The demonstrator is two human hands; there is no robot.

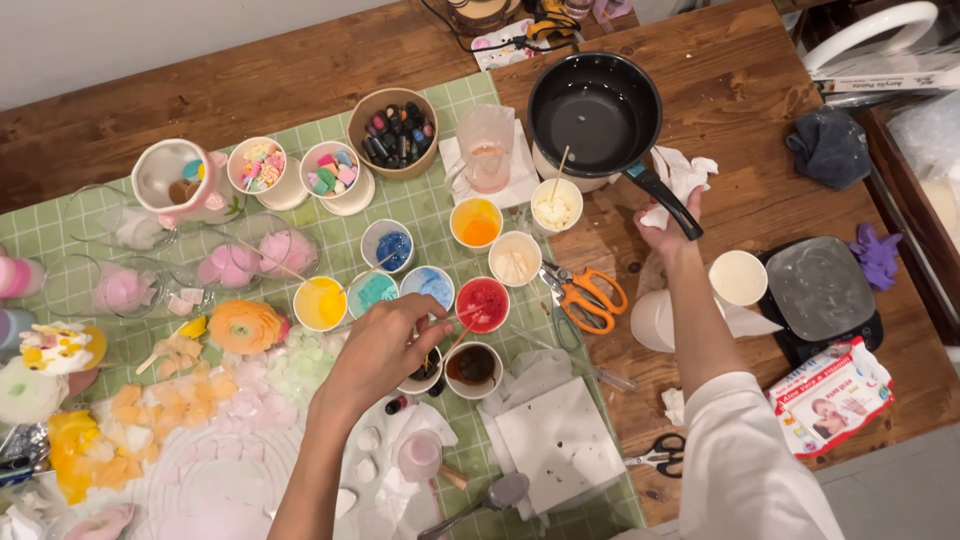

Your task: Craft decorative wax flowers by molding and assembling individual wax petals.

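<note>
My left hand point(385, 345) pinches a thin stick point(452, 322) over a small cup of dark liquid point(424, 370), beside a brown-filled cup point(473, 366) and a red cup point(483, 303). My right hand point(668, 225) grips a crumpled white tissue point(684, 174) next to the handle of a black pan point(596, 113) that sits on a white base. Orange-handled scissors point(585, 297) lie between my two arms.
Small cups of yellow, blue, orange and white colour point(478, 222) stand on a green grid mat point(430, 210). Wax flowers and petals point(245, 325) cover the left. A scale point(820, 290), a white cup point(738, 277), a wipes pack point(830, 392) and black scissors point(662, 455) lie right.
</note>
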